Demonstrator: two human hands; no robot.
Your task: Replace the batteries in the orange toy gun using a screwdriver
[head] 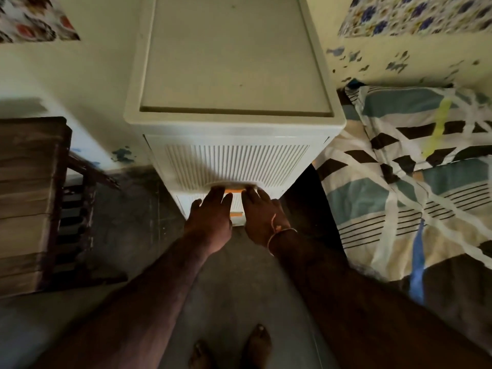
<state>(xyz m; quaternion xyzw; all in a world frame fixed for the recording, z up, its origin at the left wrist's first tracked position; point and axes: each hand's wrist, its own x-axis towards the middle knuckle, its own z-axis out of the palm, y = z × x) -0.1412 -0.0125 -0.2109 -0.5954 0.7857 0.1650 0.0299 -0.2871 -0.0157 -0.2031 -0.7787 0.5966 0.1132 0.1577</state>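
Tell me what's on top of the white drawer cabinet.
Nothing shows on the white drawer cabinet but its bare recessed top. Its drawers' contents are hidden; both hands reach at a drawer front.

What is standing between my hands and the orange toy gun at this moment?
No toy gun shows. Both the left hand and the right hand reach the handle of a white plastic drawer cabinet; its ribbed drawer front hides whatever lies inside.

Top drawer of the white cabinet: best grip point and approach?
Grip the curved handle lip at the bottom centre of the ribbed drawer front, from below and in front. Both the left hand and right hand reach it there.
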